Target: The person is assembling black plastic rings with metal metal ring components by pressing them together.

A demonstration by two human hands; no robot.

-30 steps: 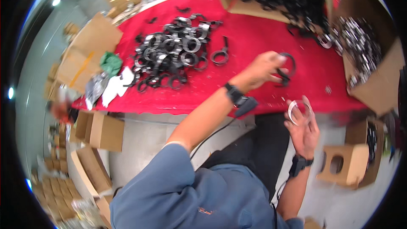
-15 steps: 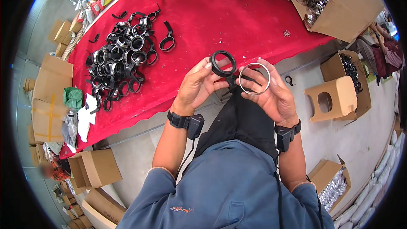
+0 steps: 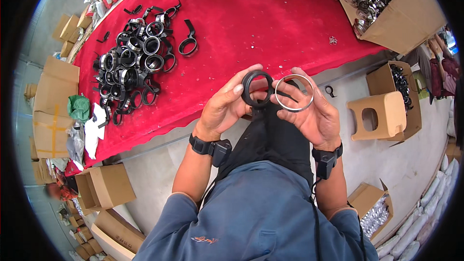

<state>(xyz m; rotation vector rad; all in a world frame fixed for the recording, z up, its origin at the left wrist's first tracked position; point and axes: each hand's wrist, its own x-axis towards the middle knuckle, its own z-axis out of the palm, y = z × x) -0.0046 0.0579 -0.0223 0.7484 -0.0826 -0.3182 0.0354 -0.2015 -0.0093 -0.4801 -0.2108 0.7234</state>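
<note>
Table draped in red cloth, beyond the fingertips. Heap of black ring clamps, well left of the fingers. Pale wooden stool with cut-out slot, right of them. Left hand, fingers curled holding a black plastic ring. Right hand, fingers pinching a thin silver metal ring, just beside the black one.

Black ring, silver ring, red cloth
</note>
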